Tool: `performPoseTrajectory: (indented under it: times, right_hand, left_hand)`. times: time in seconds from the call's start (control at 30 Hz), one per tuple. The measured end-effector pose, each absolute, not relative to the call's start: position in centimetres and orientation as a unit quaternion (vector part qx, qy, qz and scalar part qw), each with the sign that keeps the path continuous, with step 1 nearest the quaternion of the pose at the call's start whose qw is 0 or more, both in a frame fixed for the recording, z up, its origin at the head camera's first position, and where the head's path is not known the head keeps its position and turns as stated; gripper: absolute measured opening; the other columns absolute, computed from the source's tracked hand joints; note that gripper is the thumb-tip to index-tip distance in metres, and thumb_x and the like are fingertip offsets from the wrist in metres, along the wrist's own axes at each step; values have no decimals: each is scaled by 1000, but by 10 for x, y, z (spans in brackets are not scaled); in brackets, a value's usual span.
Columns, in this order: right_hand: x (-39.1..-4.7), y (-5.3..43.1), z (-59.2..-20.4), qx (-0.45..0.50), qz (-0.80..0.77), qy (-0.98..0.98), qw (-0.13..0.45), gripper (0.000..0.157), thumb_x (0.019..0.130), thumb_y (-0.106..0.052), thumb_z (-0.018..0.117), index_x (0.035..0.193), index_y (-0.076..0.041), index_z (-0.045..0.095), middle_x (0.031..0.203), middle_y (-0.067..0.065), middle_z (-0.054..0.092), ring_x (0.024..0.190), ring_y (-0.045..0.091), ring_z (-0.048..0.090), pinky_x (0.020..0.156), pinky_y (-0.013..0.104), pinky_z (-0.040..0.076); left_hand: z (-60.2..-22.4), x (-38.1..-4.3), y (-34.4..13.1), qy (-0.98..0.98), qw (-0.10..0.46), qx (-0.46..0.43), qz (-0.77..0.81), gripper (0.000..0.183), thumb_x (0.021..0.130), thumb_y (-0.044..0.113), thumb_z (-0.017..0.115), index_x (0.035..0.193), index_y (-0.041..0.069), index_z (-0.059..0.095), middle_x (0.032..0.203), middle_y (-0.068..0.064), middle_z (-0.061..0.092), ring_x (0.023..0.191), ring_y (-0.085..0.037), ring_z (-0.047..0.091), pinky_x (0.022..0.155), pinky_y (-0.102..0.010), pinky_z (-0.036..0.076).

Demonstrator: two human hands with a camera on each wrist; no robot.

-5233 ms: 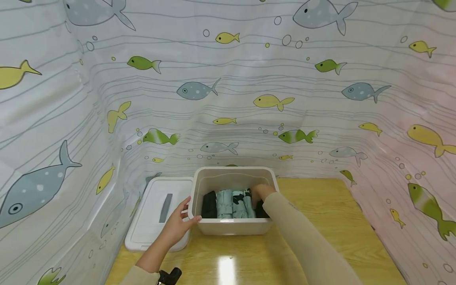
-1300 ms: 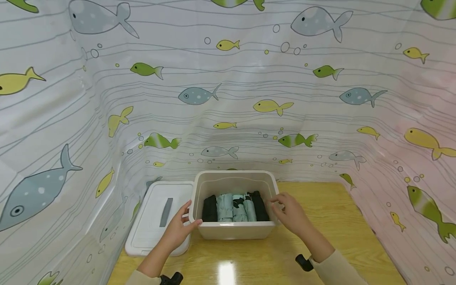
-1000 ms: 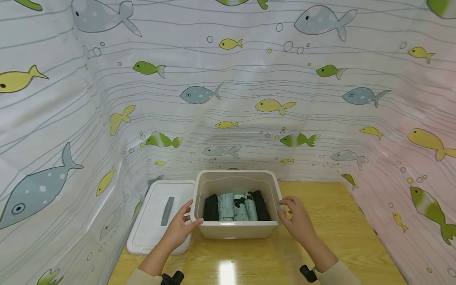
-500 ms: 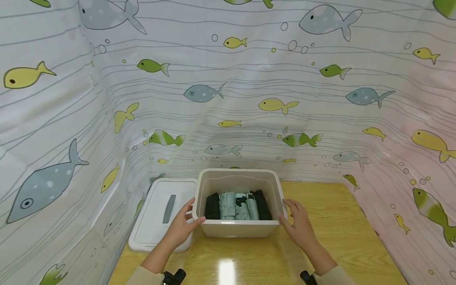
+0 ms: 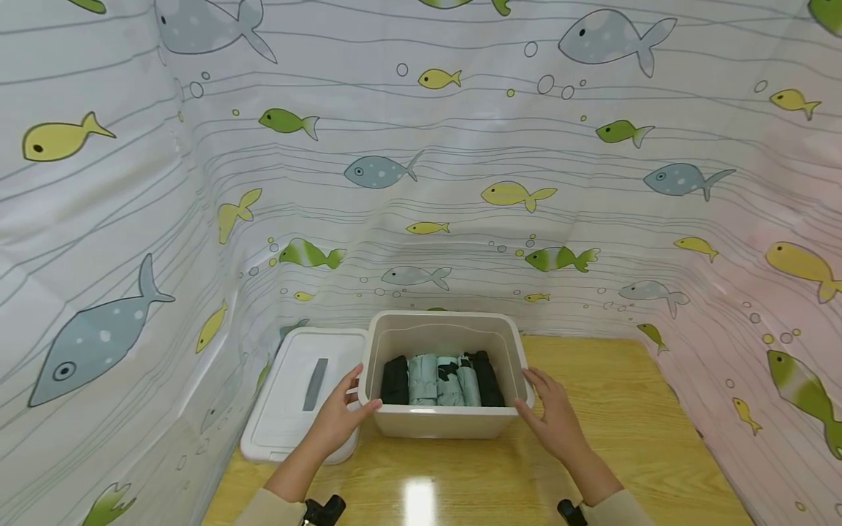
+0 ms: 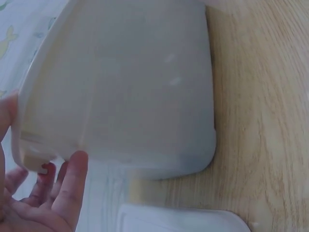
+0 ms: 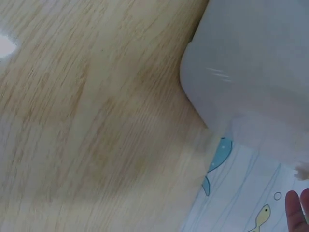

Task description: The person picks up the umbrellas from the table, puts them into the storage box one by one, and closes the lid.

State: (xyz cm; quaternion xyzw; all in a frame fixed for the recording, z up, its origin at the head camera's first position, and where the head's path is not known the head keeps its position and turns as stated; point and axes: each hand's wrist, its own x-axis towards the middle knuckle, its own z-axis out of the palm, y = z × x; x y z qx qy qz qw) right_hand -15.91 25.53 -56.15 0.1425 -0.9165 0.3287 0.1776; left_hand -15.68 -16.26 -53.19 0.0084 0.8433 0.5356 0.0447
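A white plastic storage box (image 5: pixel 441 424) stands uncovered on the table. Inside it, several rolled pieces of clothing stand side by side: a black roll (image 5: pixel 395 381) at the left end, light green rolls (image 5: pixel 422 380) in the middle, some with black patches, and another black roll (image 5: pixel 487 380) at the right end. My left hand (image 5: pixel 335 418) grips the box's left rim, thumb on the front corner and fingers hooked under the edge. On the opposite side my right hand (image 5: pixel 554 416) holds the right rim, thumb at the front corner. In the right wrist view only fingertips (image 7: pixel 295 212) show.
A white lid (image 5: pixel 283 409) with a grey handle strip lies flat on the table left of the box, partly behind my left forearm. The wooden table (image 5: pixel 612 409) extends to the right. A fish-patterned sheet (image 5: pixel 421 146) rises behind and on both sides.
My right hand has come out of the box, moved right and taken hold of the right rim; the right-end black roll now shows fully. My left hand has stayed on the left rim.
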Motion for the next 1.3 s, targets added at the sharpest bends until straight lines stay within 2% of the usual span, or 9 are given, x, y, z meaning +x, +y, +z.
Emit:
performPoseTrajectory:
  times: [0.2,0.4,0.53,0.7,0.87,1.07,1.3]
  right_hand:
    - [-159,256,-566,145,326,-916,182,63,92,-27,73,147,-7,49,148,17,47,128,37,47,83,51,54]
    - [-160,257,-565,148,330,-914,182,64,91,-25,74,147,-6,49,149,17,46,128,38,47,84,51,55]
    - [-160,258,-564,143,335,-915,175,65,91,-24,75,147,-7,48,149,17,45,129,37,46,85,52,55]
    - [-161,257,-565,143,343,-913,169,65,91,-24,75,147,-6,48,150,17,45,130,38,45,86,52,55]
    - [-161,256,-564,147,353,-909,169,64,91,-25,74,147,-5,48,150,18,44,130,37,45,85,52,55]
    - [-163,256,-564,148,359,-906,170,64,91,-23,75,147,-4,48,149,19,44,129,37,45,84,54,55]
    - [-163,255,-566,142,362,-906,166,64,92,-25,74,148,-5,47,150,18,43,130,38,46,83,55,55]
  left_hand:
    - [-538,-157,-163,845,36,16,534,90,87,44,77,159,17,29,147,-21,43,128,-42,49,95,-52,51]
    - [-545,-158,-163,842,14,22,539,85,88,42,77,157,18,33,152,-18,41,126,-39,51,93,-48,52]
    - [-550,-158,-163,840,-2,36,542,81,90,38,76,156,16,35,145,-18,47,121,-34,55,92,-41,53]
    - [-556,-160,-172,853,-34,61,517,61,100,31,64,153,11,41,135,-14,56,110,-25,62,89,-36,53]
    - [-561,-161,-188,871,-62,69,483,45,106,28,52,145,5,51,128,-11,61,102,-21,66,86,-36,53]
    - [-567,-168,-206,891,-58,56,446,44,107,31,51,142,6,53,127,-11,63,105,-24,66,90,-45,53]
    - [-574,-180,-223,914,-61,48,397,45,106,30,52,139,-1,55,122,-16,62,108,-33,64,92,-48,52]
